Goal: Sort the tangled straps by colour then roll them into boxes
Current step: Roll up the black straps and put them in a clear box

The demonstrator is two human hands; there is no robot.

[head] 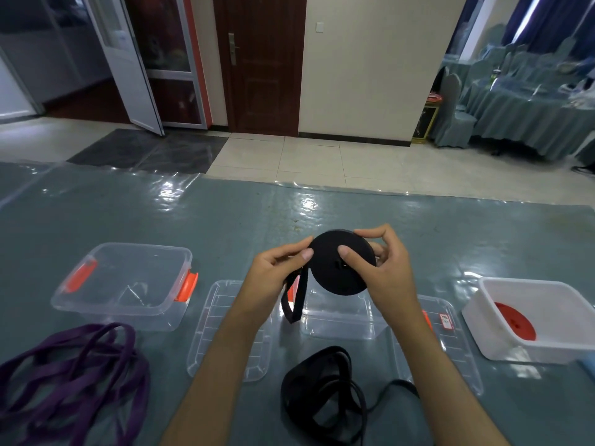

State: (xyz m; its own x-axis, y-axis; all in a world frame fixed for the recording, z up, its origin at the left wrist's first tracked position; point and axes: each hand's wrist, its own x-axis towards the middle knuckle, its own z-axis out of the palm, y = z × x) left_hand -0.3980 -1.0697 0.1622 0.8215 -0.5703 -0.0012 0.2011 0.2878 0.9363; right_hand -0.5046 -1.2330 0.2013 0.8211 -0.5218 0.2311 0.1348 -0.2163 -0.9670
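Both hands hold a thick black strap roll [331, 267] above a clear box [344, 320] at the table's middle. My right hand [384, 272] clamps the roll, thumb on its face. My left hand [273, 278] pinches the strap's loose tail, which loops down to the box rim. The unrolled black strap [322, 397] lies in a heap near me. A purple strap tangle [70, 378] lies at the near left. A rolled red strap [515, 320] sits in the white box [547, 349] on the right.
An empty clear box with orange latches [128, 304] stands at the left. Two clear lids [231, 329] [450, 342] lie flat beside the middle box. The table [225, 220] has a grey-blue cloth under glossy plastic. Beyond its far edge is tiled floor.
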